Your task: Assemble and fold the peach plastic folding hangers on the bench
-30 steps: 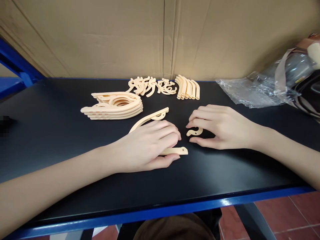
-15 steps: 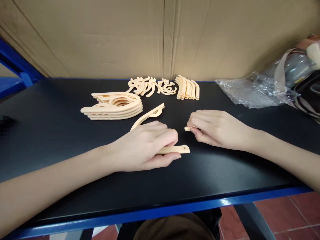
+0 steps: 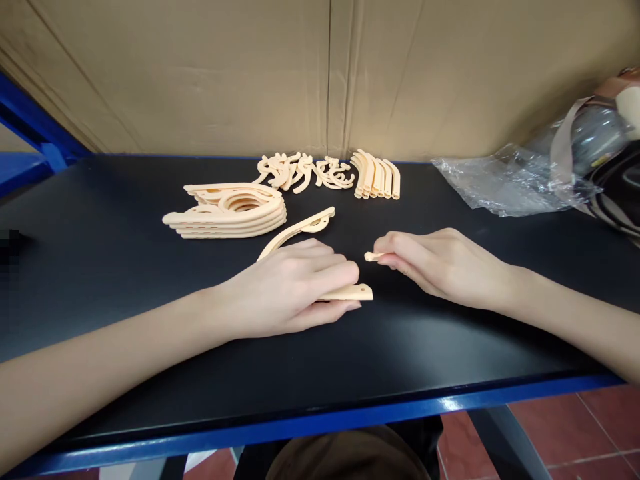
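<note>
My left hand [image 3: 295, 287] is closed around a cream plastic hanger piece [image 3: 300, 227]. One curved arm of it, with a small loop near its tip, sticks out beyond the knuckles. A flat end with a round hole pokes out between thumb and fingers, and the middle is hidden by the hand. To the right, my right hand [image 3: 440, 263] pinches a small cream piece [image 3: 371, 256] between thumb and forefinger; only its knobbed tip shows, pointing at the left hand. The two pieces are apart.
A stack of cream hanger parts [image 3: 225, 220] lies at the left. Behind are a pile of small cream hooks [image 3: 285, 171] and a row of bent cream tubes [image 3: 375, 175]. Clear plastic wrap [image 3: 505, 183] lies right, beside a bag. A cardboard wall [image 3: 200, 80] closes off the back.
My right hand has turned slightly and brought the small piece a little to the left. In my left hand, the hanger piece's holed end has shifted slightly left and up.
</note>
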### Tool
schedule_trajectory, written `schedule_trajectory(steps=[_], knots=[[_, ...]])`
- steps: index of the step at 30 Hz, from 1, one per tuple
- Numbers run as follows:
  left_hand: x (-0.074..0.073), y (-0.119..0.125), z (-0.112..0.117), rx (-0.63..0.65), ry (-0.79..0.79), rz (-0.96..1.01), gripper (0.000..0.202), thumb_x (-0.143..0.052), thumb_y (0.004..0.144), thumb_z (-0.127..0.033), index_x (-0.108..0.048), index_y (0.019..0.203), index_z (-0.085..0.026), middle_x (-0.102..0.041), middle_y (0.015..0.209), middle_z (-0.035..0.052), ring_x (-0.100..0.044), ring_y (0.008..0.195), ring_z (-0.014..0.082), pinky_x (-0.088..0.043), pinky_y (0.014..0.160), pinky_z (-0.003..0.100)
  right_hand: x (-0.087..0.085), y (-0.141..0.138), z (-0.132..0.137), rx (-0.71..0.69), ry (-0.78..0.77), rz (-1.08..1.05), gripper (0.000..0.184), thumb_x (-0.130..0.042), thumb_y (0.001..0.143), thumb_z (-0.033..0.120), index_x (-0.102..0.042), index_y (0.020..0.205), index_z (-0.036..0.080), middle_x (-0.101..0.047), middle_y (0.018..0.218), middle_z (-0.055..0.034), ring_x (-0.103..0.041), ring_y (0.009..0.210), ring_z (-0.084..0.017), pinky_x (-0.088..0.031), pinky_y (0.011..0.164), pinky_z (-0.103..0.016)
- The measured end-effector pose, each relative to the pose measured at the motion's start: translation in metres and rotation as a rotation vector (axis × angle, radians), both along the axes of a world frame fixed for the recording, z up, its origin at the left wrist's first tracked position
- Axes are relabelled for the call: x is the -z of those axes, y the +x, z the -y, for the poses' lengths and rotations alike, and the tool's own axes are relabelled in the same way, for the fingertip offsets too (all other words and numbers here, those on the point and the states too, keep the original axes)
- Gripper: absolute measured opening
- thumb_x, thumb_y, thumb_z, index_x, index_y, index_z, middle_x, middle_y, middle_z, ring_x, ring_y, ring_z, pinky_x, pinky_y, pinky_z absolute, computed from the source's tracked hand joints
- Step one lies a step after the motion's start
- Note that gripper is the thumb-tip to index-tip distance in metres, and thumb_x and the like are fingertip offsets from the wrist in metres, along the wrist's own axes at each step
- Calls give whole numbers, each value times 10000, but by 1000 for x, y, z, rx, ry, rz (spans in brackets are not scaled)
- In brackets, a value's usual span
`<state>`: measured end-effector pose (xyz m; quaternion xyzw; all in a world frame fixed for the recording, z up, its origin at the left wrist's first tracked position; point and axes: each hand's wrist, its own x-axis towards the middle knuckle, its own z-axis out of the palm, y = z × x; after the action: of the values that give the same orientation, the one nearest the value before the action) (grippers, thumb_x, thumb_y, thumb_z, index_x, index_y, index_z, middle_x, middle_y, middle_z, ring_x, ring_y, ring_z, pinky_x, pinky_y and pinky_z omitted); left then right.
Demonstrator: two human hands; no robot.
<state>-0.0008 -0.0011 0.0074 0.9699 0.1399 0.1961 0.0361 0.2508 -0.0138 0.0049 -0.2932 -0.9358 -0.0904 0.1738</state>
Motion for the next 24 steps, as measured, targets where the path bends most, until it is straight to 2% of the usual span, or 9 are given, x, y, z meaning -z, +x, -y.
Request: schedule_trajectory(steps=[5,9,12,20,24], knots=[[-1,-1,-1,-64,7,2,205,-502,975,-289,-566,815,-178,-559,701,-3,-510,660,137,-389,665,255,0,-2,2,-42,6,23,215,-333,1041,277,-511,961,187,-648,823,5,-552,602,-91,-283,474,-235],[-1,-2,-1,-61,27,16,228,-475,986,-255,-588,808,-167,-570,704,7,-511,661,141,-385,659,259,0,-4,2,-65,-9,90,311,-297,1047,295,-550,913,173,-556,692,26,-441,523,-91,-251,456,-251],[0,-2,-2,-67,32,30,240,-475,984,-247,-589,795,-153,-567,702,14,-511,658,147,-385,653,266,1,-4,1,-94,-33,131,337,-292,1047,288,-586,933,168,-541,680,29,-400,507,-91,-242,456,-253],[1,-2,-2,-68,16,30,238,-477,986,-254,-590,804,-149,-577,713,16,-523,665,152,-390,666,269,3,-4,-1,-126,-11,77,284,-346,1041,267,-602,965,169,-518,710,27,-406,570,-98,-282,513,-251],[2,-2,-2,-73,26,16,251,-472,987,-264,-591,799,-150,-579,714,20,-527,663,157,-384,654,274,4,-7,0,-132,-11,81,283,-353,1042,278,-592,923,184,-496,734,22,-403,593,-103,-293,535,-251]])
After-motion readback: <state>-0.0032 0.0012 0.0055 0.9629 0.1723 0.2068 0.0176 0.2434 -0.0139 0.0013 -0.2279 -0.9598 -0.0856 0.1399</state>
